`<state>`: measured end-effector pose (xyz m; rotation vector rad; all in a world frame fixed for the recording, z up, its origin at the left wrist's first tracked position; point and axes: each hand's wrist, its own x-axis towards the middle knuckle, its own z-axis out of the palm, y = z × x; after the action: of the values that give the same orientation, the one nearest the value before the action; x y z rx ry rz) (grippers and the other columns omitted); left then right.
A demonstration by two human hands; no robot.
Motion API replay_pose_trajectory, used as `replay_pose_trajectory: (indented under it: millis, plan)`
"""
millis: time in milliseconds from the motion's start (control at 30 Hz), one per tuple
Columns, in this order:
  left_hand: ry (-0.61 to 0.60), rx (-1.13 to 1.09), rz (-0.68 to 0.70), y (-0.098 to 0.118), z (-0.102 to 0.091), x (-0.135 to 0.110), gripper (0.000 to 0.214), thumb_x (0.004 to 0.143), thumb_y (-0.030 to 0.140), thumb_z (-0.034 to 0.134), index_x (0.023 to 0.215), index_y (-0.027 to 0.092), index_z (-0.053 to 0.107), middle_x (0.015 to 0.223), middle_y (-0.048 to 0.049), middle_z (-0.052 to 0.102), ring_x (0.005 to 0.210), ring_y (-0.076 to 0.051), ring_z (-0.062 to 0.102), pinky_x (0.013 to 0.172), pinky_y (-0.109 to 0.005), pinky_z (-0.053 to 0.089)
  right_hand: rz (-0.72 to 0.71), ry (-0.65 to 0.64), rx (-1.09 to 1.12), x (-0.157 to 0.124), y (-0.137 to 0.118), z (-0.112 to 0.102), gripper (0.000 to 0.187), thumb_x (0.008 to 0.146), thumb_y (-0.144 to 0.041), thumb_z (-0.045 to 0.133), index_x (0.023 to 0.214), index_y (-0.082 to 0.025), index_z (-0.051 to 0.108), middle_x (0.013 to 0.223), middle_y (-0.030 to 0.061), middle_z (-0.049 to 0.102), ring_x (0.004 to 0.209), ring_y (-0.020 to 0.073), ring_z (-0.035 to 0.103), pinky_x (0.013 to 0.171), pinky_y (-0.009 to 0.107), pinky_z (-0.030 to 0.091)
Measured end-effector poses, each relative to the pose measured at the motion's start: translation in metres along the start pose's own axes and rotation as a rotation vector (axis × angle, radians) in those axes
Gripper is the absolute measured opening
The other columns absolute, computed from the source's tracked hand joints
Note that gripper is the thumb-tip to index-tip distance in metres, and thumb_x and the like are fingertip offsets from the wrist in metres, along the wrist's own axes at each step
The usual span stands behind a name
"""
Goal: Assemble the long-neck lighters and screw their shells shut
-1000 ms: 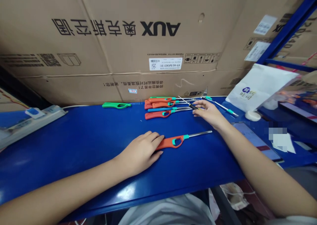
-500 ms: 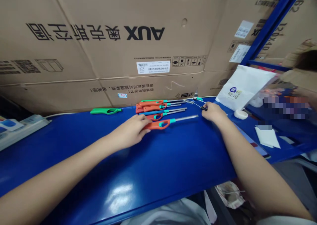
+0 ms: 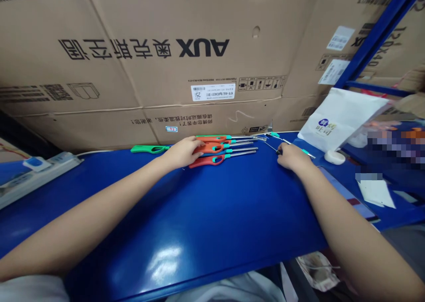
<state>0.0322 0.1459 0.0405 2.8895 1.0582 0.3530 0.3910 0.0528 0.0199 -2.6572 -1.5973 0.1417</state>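
My left hand (image 3: pixel 184 152) has its fingers closed around the rear of an orange-handled long-necked lighter (image 3: pixel 214 148) in a pile at the foot of the cardboard. Another orange lighter (image 3: pixel 206 161) lies on the near side of this pile. More lighters with orange handles lie behind, their metal necks pointing right. A green lighter handle (image 3: pixel 149 149) lies apart, left of my hand. My right hand (image 3: pixel 294 157) is closed on a small dark-handled screwdriver (image 3: pixel 272 148), its thin shaft pointing left. Turquoise-and-metal lighter parts (image 3: pixel 274 135) lie just beyond it.
A large cardboard sheet (image 3: pixel 142 85) stands behind the blue tabletop (image 3: pixel 199 218). At left is a power strip (image 3: pixel 49 171). On the right are a white bag (image 3: pixel 338 116), a white round object (image 3: pixel 334 157), white papers (image 3: pixel 376 192) and a blue metal frame (image 3: pixel 381 36).
My left hand has moved away from me with the lighter, onto the pile; no lighter now sits out in front. My right hand keeps the screwdriver. The view has shifted slightly.
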Motion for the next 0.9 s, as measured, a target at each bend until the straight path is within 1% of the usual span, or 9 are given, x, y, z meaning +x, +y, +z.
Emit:
replay_pose_trajectory:
  millis: [133, 267, 400, 500, 600, 667, 733, 833, 900]
  plan:
    - [0.033, 0.02, -0.032, 0.005, 0.003, 0.0, 0.031, 0.096, 0.033, 0.052, 0.114, 0.012, 0.067, 0.097, -0.0121, 0.063, 0.094, -0.027, 0.064, 0.083, -0.036, 0.052, -0.02, 0.031, -0.025, -0.002, -0.004, 0.003, 0.044, 0.091, -0.026, 0.056, 0.132, -0.012, 0.057, 0.132, 0.0244, 0.059, 0.123, 0.0379, 0.059, 0.094, 0.046, 0.051]
    - [0.062, 0.029, -0.051, 0.007, 0.006, -0.002, 0.035, 0.095, 0.034, 0.054, 0.117, 0.011, 0.067, 0.102, -0.0141, 0.064, 0.095, -0.029, 0.065, 0.083, -0.038, 0.053, -0.053, 0.07, -0.028, -0.006, -0.009, 0.008, 0.052, 0.093, -0.038, 0.054, 0.138, -0.012, 0.052, 0.137, 0.0255, 0.053, 0.13, 0.0428, 0.051, 0.1, 0.052, 0.046]
    - [0.097, 0.034, -0.052, 0.008, 0.005, -0.006, 0.033, 0.095, 0.036, 0.055, 0.116, 0.014, 0.068, 0.104, -0.0125, 0.066, 0.098, -0.027, 0.065, 0.084, -0.037, 0.053, -0.1, 0.107, 0.005, -0.009, -0.011, 0.011, 0.05, 0.092, -0.039, 0.055, 0.135, -0.012, 0.055, 0.134, 0.026, 0.054, 0.129, 0.0461, 0.049, 0.099, 0.057, 0.044]
    - [0.142, 0.052, -0.072, 0.004, 0.0, -0.012, 0.036, 0.097, 0.039, 0.05, 0.118, 0.016, 0.068, 0.107, -0.0114, 0.067, 0.101, -0.027, 0.065, 0.087, -0.037, 0.053, -0.169, 0.154, 0.065, -0.009, -0.012, 0.013, 0.05, 0.09, -0.037, 0.058, 0.132, -0.011, 0.057, 0.132, 0.0264, 0.054, 0.128, 0.0473, 0.048, 0.098, 0.06, 0.044]
    - [0.179, 0.095, -0.117, -0.012, -0.007, -0.022, 0.037, 0.097, 0.037, 0.046, 0.119, 0.017, 0.067, 0.116, -0.0117, 0.068, 0.11, -0.028, 0.063, 0.097, -0.041, 0.051, -0.302, 0.214, 0.155, -0.01, -0.017, 0.015, 0.046, 0.09, -0.037, 0.056, 0.13, -0.014, 0.057, 0.13, 0.0235, 0.056, 0.128, 0.0435, 0.049, 0.099, 0.057, 0.045]
    - [0.174, 0.134, -0.172, -0.03, -0.012, -0.031, 0.035, 0.091, 0.03, 0.05, 0.118, 0.016, 0.067, 0.12, -0.013, 0.068, 0.114, -0.03, 0.062, 0.099, -0.043, 0.05, -0.422, 0.246, 0.223, -0.013, -0.024, 0.019, 0.041, 0.091, -0.036, 0.055, 0.127, -0.016, 0.059, 0.129, 0.0201, 0.058, 0.127, 0.039, 0.051, 0.101, 0.055, 0.046]
    - [0.144, 0.175, -0.235, -0.051, -0.016, -0.042, 0.036, 0.083, 0.025, 0.053, 0.115, 0.014, 0.067, 0.122, -0.0151, 0.067, 0.118, -0.034, 0.059, 0.101, -0.046, 0.049, -0.548, 0.269, 0.29, -0.019, -0.032, 0.023, 0.035, 0.092, -0.034, 0.054, 0.122, -0.018, 0.06, 0.127, 0.0165, 0.061, 0.125, 0.0344, 0.053, 0.106, 0.052, 0.044]
    - [0.058, 0.223, -0.335, -0.083, -0.018, -0.061, 0.033, 0.076, 0.025, 0.057, 0.105, 0.013, 0.066, 0.11, -0.0181, 0.068, 0.109, -0.038, 0.062, 0.093, -0.048, 0.052, -0.707, 0.287, 0.376, -0.029, -0.046, 0.029, 0.027, 0.093, -0.032, 0.053, 0.116, -0.02, 0.061, 0.122, 0.0131, 0.064, 0.12, 0.031, 0.057, 0.106, 0.05, 0.045]
    - [0.001, 0.234, -0.391, -0.099, -0.019, -0.073, 0.033, 0.073, 0.029, 0.059, 0.103, 0.013, 0.063, 0.106, -0.0182, 0.067, 0.102, -0.038, 0.064, 0.088, -0.048, 0.053, -0.793, 0.286, 0.418, -0.036, -0.053, 0.033, 0.023, 0.093, -0.03, 0.053, 0.113, -0.022, 0.062, 0.12, 0.0122, 0.065, 0.118, 0.0306, 0.057, 0.104, 0.051, 0.046]
